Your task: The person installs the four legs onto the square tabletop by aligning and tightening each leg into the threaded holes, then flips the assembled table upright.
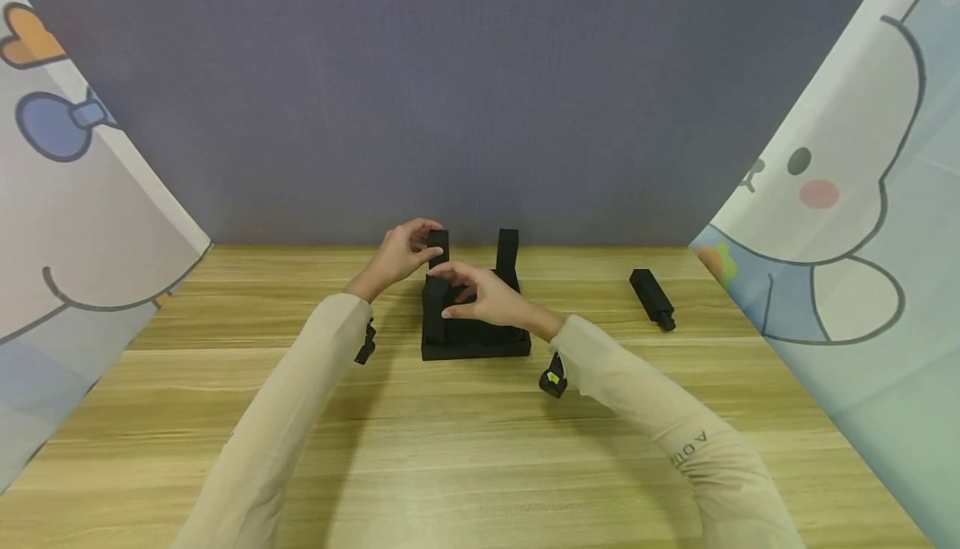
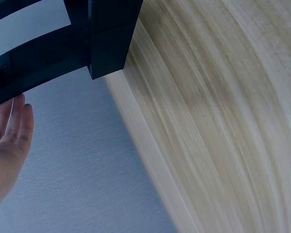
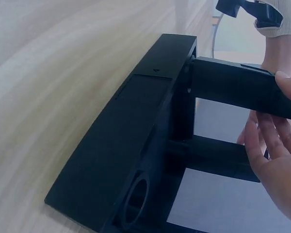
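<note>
My left hand (image 1: 400, 256) pinches the rear post (image 1: 439, 239) at 11 o'clock on the black base (image 1: 476, 351); my right hand (image 1: 489, 296) grips the front post (image 1: 434, 316) at 8 o'clock, blocking some of the base. A third post (image 1: 507, 249) stands at 1 o'clock; a loose post (image 1: 649, 291) lies on the tabletop (image 1: 465, 449), well apart, at 3 o'clock.

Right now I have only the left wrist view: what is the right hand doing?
Observer: The right hand grips the near-left post of the black base.
Operator: Are there any loose pieces outside my view?
Observer: Yes, a loose black post lies on the table, to the right of the base.
Operator: Does any corner lack a post?
Observer: The near-right one: the right wrist view shows a round hole there with no post in it.
</note>
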`<state>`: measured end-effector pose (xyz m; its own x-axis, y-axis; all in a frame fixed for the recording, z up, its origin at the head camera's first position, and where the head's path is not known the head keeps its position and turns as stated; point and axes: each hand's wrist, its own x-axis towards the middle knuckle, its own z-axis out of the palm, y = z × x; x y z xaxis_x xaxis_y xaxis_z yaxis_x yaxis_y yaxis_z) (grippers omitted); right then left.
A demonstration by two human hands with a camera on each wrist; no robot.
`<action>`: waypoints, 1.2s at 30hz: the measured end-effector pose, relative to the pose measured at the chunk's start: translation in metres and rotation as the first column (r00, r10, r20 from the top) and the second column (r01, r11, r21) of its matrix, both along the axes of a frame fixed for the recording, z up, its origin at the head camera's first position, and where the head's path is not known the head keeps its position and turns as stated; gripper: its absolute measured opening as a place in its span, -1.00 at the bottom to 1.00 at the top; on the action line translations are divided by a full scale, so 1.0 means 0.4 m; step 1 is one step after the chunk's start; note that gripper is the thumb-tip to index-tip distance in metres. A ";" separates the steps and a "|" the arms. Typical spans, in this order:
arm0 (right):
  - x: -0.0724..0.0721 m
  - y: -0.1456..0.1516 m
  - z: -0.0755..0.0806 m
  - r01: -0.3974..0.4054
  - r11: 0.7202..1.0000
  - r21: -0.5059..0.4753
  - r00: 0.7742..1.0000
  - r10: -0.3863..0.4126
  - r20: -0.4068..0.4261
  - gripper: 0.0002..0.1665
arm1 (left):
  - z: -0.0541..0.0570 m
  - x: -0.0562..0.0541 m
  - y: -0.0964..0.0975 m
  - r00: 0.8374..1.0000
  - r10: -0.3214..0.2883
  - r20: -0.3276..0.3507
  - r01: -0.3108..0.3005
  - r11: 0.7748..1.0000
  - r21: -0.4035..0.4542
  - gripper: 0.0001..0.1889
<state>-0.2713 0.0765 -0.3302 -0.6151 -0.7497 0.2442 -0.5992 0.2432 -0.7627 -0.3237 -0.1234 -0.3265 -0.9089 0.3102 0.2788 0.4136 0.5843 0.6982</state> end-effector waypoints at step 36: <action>-0.008 0.005 0.014 -0.012 1.000 0.008 0.998 0.012 -0.055 -0.42 | -0.007 -0.004 -0.004 1.000 0.002 0.001 -0.002 1.000 0.000 -0.60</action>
<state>-0.2745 0.0784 -0.3247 -0.5918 -0.7588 0.2720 -0.6435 0.2415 -0.7264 -0.3254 -0.1248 -0.3295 -0.9097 0.3087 0.2778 0.4119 0.5854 0.6983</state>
